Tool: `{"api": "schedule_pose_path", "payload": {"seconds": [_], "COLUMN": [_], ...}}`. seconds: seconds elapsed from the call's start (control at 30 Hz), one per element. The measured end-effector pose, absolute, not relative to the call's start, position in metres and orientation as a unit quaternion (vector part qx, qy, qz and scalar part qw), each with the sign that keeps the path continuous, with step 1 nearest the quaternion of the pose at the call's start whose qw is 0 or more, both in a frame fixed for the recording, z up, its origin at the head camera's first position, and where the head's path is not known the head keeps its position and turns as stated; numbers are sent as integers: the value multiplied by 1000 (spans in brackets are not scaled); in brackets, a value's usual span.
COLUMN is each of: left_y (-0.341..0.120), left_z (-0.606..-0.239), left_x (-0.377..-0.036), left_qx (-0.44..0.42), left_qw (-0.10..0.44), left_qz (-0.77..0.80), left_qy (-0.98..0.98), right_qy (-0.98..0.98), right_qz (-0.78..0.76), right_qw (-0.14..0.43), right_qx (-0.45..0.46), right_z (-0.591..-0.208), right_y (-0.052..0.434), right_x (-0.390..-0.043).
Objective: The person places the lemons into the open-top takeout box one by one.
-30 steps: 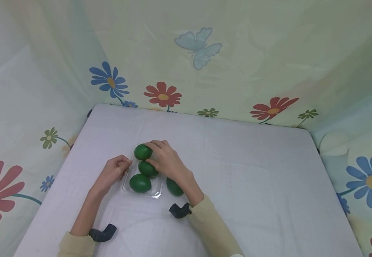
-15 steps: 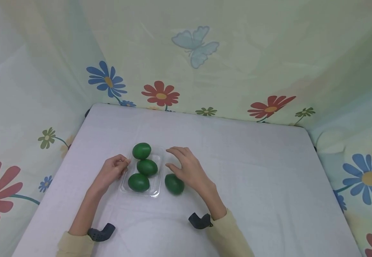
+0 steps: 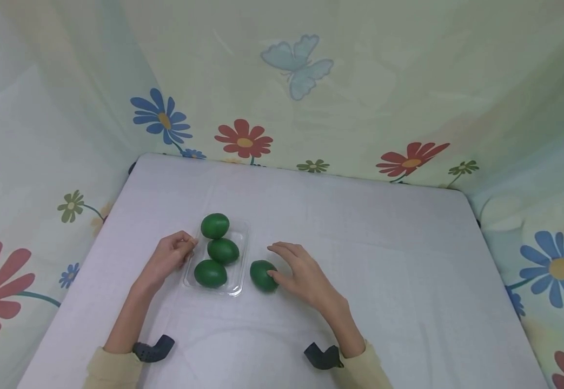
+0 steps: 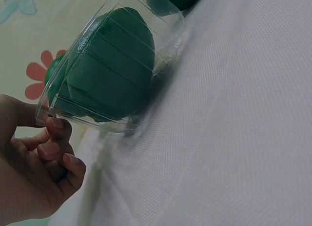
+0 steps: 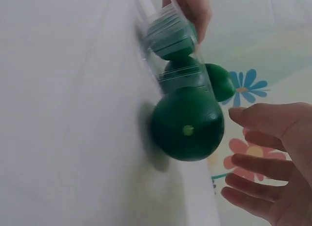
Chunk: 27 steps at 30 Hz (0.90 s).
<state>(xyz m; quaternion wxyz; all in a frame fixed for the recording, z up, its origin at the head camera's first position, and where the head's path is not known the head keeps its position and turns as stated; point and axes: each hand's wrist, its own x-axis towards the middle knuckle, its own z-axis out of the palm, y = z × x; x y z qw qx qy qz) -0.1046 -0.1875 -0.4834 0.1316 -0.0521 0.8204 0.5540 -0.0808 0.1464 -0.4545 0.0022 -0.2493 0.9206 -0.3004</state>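
Note:
A clear plastic tray (image 3: 235, 281) holds three dark green, egg-shaped fruits: one at the far end (image 3: 215, 226), one in the middle (image 3: 223, 251) and one at the near end (image 3: 210, 274). My left hand (image 3: 167, 258) pinches the tray's left rim between thumb and fingers, as the left wrist view shows too. Just right of the tray, another green fruit (image 3: 263, 275) lies on the cloth; a pale stem mark shows on it in the right wrist view (image 5: 187, 123). My right hand (image 3: 306, 275) hovers at its right side, fingers spread, thumb overlapping it in the head view.
White cloth covers the table (image 3: 384, 259), whose far edge meets a flower-printed curtain (image 3: 350, 97). A dark wrist device sits at the left wrist (image 3: 154, 349) and another at the right wrist (image 3: 324, 356).
My right hand has let go of the fruits in the tray and moved right and nearer, to the loose fruit. The left hand has stayed at the tray's rim.

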Motion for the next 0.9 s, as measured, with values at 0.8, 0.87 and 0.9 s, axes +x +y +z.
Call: {"api": "schedule_pose_path", "payload": {"seconds": [0.8,0.87,0.9], "left_y": [-189,-189,-189], "left_z": [-488,-488,-487], "left_x": [-104,-105,-105], "left_qx": [-44,-44,-44], "left_qw": [126,126,126], "left_qz": [578,576,575], "left_qy": [805,806,807], "right_qy": [929,929,929], "right_qz": [-283,-284,-283], "right_qw": [9,7,4], "right_qx": [-240,-239,-239], "right_z": [-485,-485,-485], "right_y": [123,123,124], "right_x": [-60,-60,-59]}}
